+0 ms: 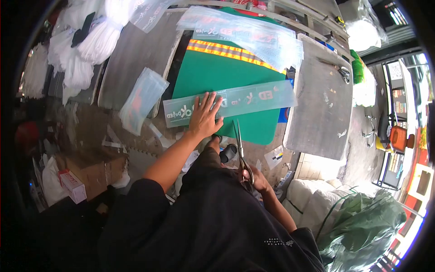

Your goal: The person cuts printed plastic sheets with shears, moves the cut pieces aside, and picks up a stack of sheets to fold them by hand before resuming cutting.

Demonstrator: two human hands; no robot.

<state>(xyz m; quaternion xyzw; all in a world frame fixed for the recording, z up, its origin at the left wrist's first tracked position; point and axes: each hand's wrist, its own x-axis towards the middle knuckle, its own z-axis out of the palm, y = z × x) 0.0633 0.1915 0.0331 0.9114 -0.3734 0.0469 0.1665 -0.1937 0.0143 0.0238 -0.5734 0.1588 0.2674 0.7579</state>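
My left hand [206,117] lies flat with fingers spread on a long translucent printed strip [249,97]. The strip lies across a green board [204,75] that has an orange and yellow reflective band [231,51]. My right hand [257,179] is wrapped round the handles of metal scissors [240,145], low and to the right of my left hand. The scissor blades point up toward the board's near edge, a little below the strip. More translucent printed sheets [258,36] are piled at the board's far end.
A stack of clear sheets [144,97] lies at the left. Grey panels [319,104] flank the board. Another pair of scissors [344,74] rests on the right panel. A cardboard box [97,167] stands at lower left, and white and green sacks [362,217] at lower right.
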